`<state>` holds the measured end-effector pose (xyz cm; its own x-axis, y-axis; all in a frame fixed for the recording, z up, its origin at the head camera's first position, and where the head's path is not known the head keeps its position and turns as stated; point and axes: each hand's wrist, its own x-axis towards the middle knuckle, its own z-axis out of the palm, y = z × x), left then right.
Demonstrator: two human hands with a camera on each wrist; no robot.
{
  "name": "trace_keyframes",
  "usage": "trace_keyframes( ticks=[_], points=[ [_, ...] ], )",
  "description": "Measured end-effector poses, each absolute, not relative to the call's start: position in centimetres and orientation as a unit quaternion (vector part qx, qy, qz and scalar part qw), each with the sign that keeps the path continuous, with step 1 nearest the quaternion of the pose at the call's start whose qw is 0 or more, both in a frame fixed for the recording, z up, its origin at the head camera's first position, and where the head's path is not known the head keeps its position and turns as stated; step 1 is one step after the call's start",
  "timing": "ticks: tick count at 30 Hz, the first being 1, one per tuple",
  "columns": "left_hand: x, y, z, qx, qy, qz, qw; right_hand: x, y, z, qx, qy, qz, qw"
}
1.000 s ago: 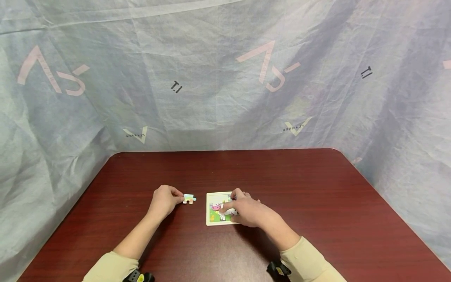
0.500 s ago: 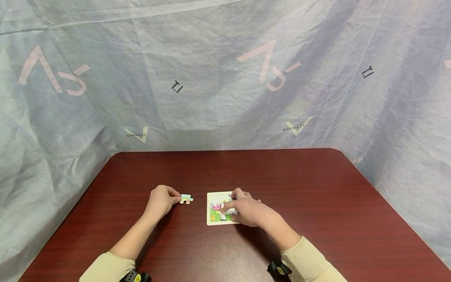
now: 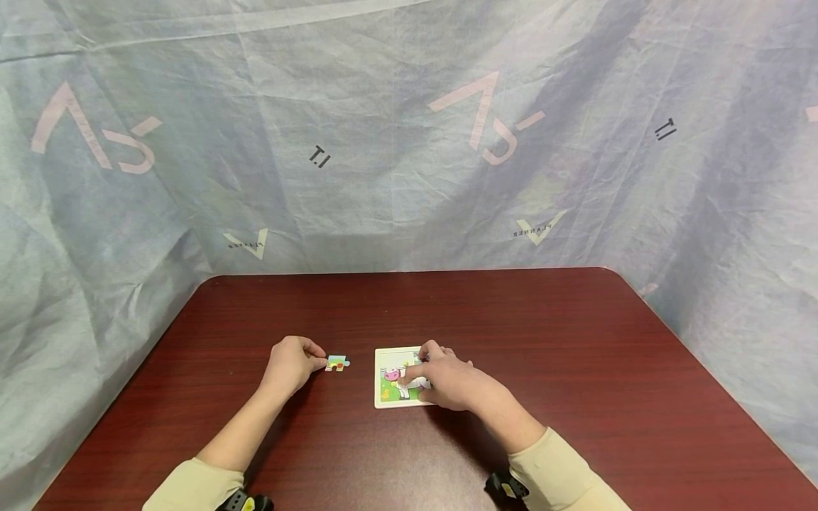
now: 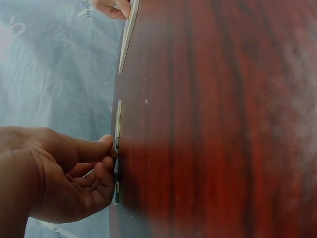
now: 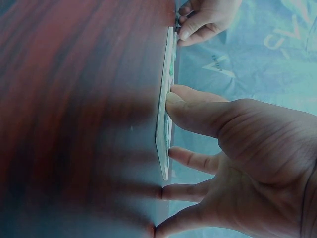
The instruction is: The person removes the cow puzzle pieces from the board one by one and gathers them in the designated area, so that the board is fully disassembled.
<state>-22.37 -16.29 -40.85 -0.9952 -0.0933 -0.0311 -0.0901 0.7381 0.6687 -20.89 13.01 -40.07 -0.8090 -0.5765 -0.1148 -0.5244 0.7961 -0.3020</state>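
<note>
A small jigsaw piece [image 3: 336, 363] with blue, yellow and red print lies low at the table surface, left of the puzzle board. My left hand [image 3: 290, 364] pinches its left side between thumb and fingertips; seen edge-on, the jigsaw piece [image 4: 119, 116] runs along the tabletop. The square puzzle board [image 3: 390, 403] has a cream border and a cow picture. Over its right half spreads my right hand [image 3: 450, 377], covering part of the picture. In the right wrist view, thumb and some fingers touch the puzzle board [image 5: 161, 134], while others reach the table beside it.
A dark red wood-grain table [image 3: 543, 341] with rounded far corners bears everything. A pale grey cloth [image 3: 383, 199] with printed letters hangs behind and along both sides. Each wrist wears a black strap [image 3: 505, 490].
My left hand has drawn the jigsaw piece slightly left, away from the puzzle board, and the piece sits a little lower and appears darker in colour. My right hand stays on the board.
</note>
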Motion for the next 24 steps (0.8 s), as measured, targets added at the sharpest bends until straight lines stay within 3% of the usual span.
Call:
trace_keyframes(
  ticks=[24],
  points=[
    [-21.9,-13.2,-40.9,0.006,-0.923,-0.384,0.011,-20.7,12.9,-40.0,-0.297,0.939,-0.149,0.092]
  ],
)
